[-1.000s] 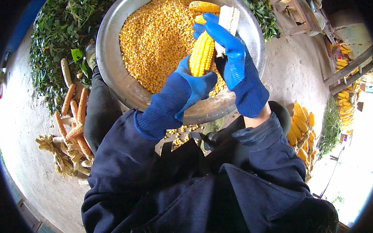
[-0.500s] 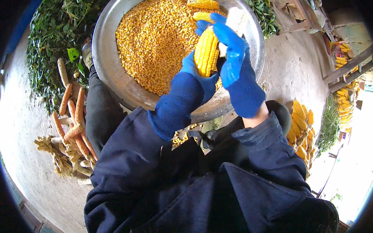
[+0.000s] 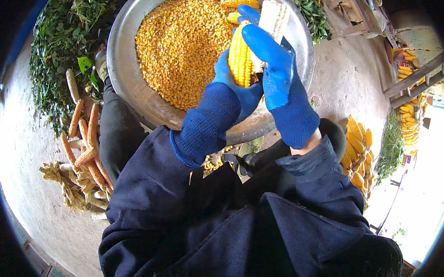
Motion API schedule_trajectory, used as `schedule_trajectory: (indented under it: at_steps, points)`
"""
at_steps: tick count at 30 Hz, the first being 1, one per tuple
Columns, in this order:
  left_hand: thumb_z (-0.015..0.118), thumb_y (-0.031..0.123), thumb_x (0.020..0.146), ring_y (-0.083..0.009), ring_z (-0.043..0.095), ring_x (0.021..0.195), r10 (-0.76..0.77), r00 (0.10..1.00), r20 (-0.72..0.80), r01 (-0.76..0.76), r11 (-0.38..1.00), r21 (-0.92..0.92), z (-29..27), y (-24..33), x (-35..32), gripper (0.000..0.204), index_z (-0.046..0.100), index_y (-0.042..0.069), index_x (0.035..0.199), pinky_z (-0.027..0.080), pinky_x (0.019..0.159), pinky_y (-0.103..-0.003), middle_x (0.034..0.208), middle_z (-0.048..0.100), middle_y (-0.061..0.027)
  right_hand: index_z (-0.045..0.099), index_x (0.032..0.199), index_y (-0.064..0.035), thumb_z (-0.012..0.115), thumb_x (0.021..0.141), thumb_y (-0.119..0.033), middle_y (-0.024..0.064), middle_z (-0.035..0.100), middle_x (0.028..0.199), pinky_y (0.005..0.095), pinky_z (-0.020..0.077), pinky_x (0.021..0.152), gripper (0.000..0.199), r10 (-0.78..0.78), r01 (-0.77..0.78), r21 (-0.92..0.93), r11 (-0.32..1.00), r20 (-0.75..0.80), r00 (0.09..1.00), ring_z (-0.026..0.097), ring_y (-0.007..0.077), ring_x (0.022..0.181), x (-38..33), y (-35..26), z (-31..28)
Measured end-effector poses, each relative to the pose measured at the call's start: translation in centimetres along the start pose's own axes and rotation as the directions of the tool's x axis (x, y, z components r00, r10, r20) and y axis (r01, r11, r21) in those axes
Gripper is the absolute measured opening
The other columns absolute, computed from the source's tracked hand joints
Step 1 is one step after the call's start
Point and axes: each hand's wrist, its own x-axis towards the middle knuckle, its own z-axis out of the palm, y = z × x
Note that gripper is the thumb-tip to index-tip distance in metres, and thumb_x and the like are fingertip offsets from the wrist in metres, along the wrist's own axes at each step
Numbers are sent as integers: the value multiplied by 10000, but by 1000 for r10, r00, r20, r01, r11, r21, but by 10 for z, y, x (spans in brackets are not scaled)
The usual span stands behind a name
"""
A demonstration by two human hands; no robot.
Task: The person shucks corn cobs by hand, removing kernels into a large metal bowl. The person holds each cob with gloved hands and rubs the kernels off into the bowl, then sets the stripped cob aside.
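Rubbing is best done over the basin [image 3: 122, 63], the yellow cob [image 3: 240, 58] held firmly by the left hand [image 3: 242, 98] (the white cob [image 3: 274, 18] by the right hand [image 3: 279, 74]).

Kernels [image 3: 176, 51] in basin [image 3: 122, 63]; cobs [image 3: 91, 137] left, ears [image 3: 353, 147] right.

Over the loose kernels [image 3: 173, 46], left of the left hand [image 3: 240, 94], there was wide room for a hand to pass. Between it and the right hand [image 3: 278, 69], the corn ear [image 3: 239, 58] and the white cob [image 3: 274, 18] closed the gap. Yellow ears [image 3: 238, 1] narrowed the far right part of the metal basin [image 3: 121, 58]. The left leg [image 3: 117, 135] stood between this basin and the orange cobs [image 3: 92, 129].
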Motion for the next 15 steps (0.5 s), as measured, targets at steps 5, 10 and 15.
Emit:
schedule_trajectory:
  at_steps: [5, 10, 15]
  points:
    - [733, 60, 824, -188, 572, 1159, -124, 991, 43, 123, 992, 19, 8, 26, -3, 735, 311, 21, 1425, 406, 1080, -374, 1248, 600, -100, 557, 1365, 16, 562, 969, -234, 119, 616, 1338, 332, 422, 1081, 469, 50, -52, -20, 998, -100, 994, 593, 216, 1216, 5, 26, -17]
    - [766, 79, 784, -168, 620, 1015, -162, 987, 20, 163, 979, -121, -2, 24, -3, 662, 419, 16, 1344, 500, 957, -341, 1192, 606, -69, 552, 1376, 2, 558, 978, -225, 115, 604, 1352, 329, 403, 1096, 458, 40, -40, 3, 999, -32, 999, 567, 211, 1248, 6, 35, -26]
    - [742, 20, 839, -175, 645, 982, 252, 965, -76, -258, 962, -90, 8, 6, -1, 578, 446, 93, 1330, 545, 862, -328, 1151, 645, -67, 543, 1399, -12, 580, 973, -232, 81, 605, 1339, 308, 396, 1092, 481, 145, -146, 39, 988, 29, 989, 554, 191, 1254, -2, -1, 0]
